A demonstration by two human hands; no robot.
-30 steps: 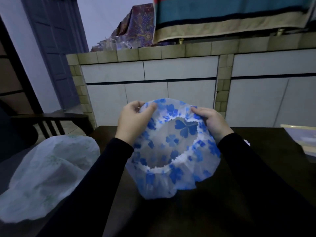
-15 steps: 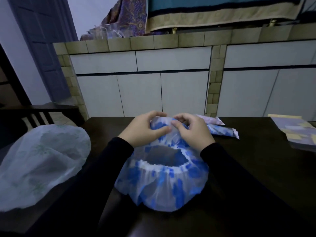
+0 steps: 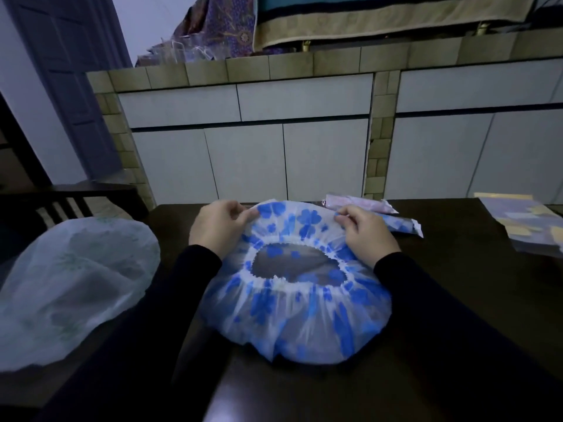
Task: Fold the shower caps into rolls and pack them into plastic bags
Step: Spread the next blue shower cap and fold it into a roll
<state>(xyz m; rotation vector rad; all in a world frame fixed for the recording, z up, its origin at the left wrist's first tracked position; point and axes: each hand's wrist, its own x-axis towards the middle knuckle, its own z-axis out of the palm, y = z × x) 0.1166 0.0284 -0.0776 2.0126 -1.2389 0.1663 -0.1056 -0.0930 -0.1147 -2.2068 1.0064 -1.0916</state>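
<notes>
Blue-flowered shower cap [image 3: 292, 303] now spread flatter, both hands' fingers [image 3: 243, 213] pinching its far edge

- dark wooden table [image 3: 457, 300]
- blue-flowered shower cap [image 3: 304, 312] spread flat at its middle
- big translucent bag [image 3: 70, 284] at the left edge
- two packed rolls [image 3: 393, 216] behind the cap
- stack of flat packets [image 3: 527, 220] far right

The middle of the table [image 3: 457, 300] is taken up by the spread shower cap [image 3: 298, 303]. The left side is blocked by a large bulging plastic bag [image 3: 70, 287]. Beyond the cap, two packed rolls [image 3: 387, 214] lie at the far edge. A stack of flat bags [image 3: 530, 223] fills the far right corner. Bare table is left between cap and stack.
</notes>
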